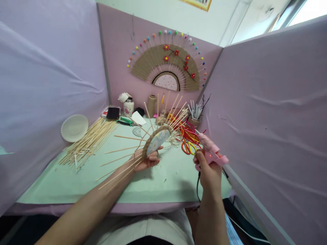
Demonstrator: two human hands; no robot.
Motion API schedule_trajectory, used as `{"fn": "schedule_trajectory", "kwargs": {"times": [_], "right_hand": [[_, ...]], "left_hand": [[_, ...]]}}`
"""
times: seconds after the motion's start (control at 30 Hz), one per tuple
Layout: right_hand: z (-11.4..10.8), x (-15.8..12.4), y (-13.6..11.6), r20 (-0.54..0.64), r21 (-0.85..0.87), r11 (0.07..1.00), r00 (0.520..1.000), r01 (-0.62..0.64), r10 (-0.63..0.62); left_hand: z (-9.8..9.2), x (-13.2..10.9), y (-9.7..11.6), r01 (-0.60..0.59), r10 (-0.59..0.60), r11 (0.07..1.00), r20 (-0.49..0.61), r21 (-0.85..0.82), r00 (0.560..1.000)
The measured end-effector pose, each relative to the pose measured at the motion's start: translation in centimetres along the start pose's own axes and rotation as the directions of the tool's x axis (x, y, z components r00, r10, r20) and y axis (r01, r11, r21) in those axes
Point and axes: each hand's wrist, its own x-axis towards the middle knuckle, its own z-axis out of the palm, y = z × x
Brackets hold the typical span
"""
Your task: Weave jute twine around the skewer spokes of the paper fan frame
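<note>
My left hand (pixel 149 161) grips a half-round fan base (pixel 158 140) from below, its fingers curled at the straight edge. The base has a pale patterned face and a brown twine-like rim, and thin wooden sticks (pixel 122 149) spread out from it like rays. In my right hand (pixel 208 166) is a pink hot glue gun (pixel 212 149) with a small red light on and its nozzle pointing up and left. The nozzle is apart from the fan base. A black cord hangs from its handle.
Loose wooden sticks (pixel 87 143) lie at the left by a white plate (pixel 74 128). Green-handled pliers (pixel 126 121), a jar (pixel 128 107), a twine roll (pixel 151 106), scissors (pixel 189 148) and a pot of glue sticks (pixel 195 112) stand or lie behind. A finished fan (pixel 153 63) hangs on the back panel.
</note>
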Motion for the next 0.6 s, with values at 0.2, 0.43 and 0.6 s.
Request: {"fn": "schedule_trajectory", "kwargs": {"times": [0.2, 0.43, 0.6], "right_hand": [[2.2, -2.4, -1.0, 0.297, 0.133, 0.987, 0.947, 0.089, -0.125], [3.5, -2.6, -2.7, 0.375, 0.039, 0.985, 0.911, 0.170, -0.172], [4.5, -2.7, -2.9, 0.392, 0.004, 0.981, 0.902, 0.192, -0.178]], "left_hand": [[0.2, 0.1, 0.0, 0.074, -0.074, 0.997, -0.027, -0.002, 0.997], [0.1, 0.3, 0.0, 0.142, -0.141, 0.985, -0.012, 0.098, 0.990], [-0.6, 0.7, -0.1, 0.076, -0.094, 0.984, 0.107, 0.164, 0.990]]}}
